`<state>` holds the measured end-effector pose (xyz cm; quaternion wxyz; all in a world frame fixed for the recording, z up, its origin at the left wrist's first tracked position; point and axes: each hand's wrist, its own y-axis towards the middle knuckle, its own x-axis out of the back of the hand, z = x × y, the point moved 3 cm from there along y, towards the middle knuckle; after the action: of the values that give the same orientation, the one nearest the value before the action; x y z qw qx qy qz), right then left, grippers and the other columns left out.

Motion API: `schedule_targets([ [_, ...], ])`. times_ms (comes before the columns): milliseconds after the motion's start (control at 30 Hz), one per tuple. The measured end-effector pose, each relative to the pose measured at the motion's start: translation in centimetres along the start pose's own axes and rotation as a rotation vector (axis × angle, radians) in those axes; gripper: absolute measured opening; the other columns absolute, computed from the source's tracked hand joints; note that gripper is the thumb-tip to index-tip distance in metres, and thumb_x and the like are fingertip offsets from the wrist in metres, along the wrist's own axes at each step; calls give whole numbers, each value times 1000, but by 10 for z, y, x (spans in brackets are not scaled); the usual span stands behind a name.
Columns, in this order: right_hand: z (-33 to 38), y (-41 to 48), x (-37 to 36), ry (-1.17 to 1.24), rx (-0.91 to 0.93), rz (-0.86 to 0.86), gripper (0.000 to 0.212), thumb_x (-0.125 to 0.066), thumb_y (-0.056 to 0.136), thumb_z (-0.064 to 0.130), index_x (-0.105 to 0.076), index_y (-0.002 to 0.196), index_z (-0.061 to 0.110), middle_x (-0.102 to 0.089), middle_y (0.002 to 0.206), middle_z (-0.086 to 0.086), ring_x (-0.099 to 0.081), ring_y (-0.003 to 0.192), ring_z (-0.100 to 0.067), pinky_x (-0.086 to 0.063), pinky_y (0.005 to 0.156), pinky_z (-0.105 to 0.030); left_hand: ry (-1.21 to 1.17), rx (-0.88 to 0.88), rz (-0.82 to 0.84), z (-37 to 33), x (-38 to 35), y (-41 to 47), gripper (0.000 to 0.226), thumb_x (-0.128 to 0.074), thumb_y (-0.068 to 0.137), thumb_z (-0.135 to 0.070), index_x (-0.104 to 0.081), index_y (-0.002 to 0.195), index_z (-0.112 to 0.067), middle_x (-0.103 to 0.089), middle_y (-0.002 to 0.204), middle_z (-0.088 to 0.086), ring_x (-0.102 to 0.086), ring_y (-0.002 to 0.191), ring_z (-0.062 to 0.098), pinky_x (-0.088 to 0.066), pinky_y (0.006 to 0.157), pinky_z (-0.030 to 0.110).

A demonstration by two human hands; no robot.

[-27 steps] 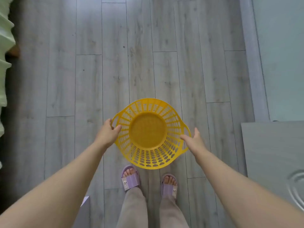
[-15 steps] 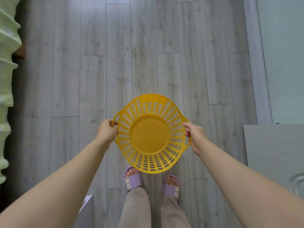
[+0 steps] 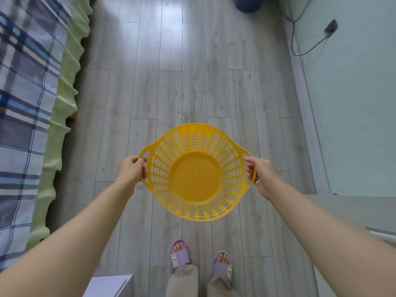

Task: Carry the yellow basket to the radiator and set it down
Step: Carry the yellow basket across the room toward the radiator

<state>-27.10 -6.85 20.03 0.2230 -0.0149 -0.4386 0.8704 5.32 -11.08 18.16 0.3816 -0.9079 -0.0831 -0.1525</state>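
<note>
A round yellow basket (image 3: 197, 179) with slotted walls and two side handles hangs in the air above the grey plank floor, empty and roughly level. My left hand (image 3: 132, 170) grips its left handle and my right hand (image 3: 260, 173) grips its right handle. Both arms reach forward from the bottom corners of the view. No radiator shows in this view.
A bed with a plaid blue cover (image 3: 23, 99) and a green frill runs along the left. A pale wall (image 3: 353, 103) with a skirting board and a dark cable (image 3: 308, 50) lines the right. A grey surface (image 3: 364, 213) juts in at lower right. A blue object (image 3: 248, 4) sits far ahead.
Both hands closed on the basket's handles and lifted it off the floor. The view tilted up, bringing in the bed, more floor ahead and the wall cable.
</note>
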Motion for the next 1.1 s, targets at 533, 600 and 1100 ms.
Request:
schedule_targets([
  [533,213,-88,-31,307,204,57,15,-57,85,14,-56,70,13,-53,69,1,-46,59,-8,-34,55,-21,-154,-240,18,-241,60,-40,17,-44,90,-10,-58,97,-3,-45,65,3,-44,53,16,-48,59,27],
  [600,245,-81,-34,320,228,84,12,-58,84,16,-58,72,15,-56,72,2,-48,61,-7,-36,56,-20,-168,-248,14,-271,60,-37,17,-46,90,-12,-58,99,-3,-47,67,4,-46,54,16,-49,60,28],
  [1100,491,3,-85,195,338,318,9,-59,80,25,-63,73,19,-60,74,7,-52,70,-6,-39,63,-21,-343,-255,-46,-478,42,51,12,-57,87,-18,-64,87,-8,-53,66,4,-54,46,10,-55,48,22],
])
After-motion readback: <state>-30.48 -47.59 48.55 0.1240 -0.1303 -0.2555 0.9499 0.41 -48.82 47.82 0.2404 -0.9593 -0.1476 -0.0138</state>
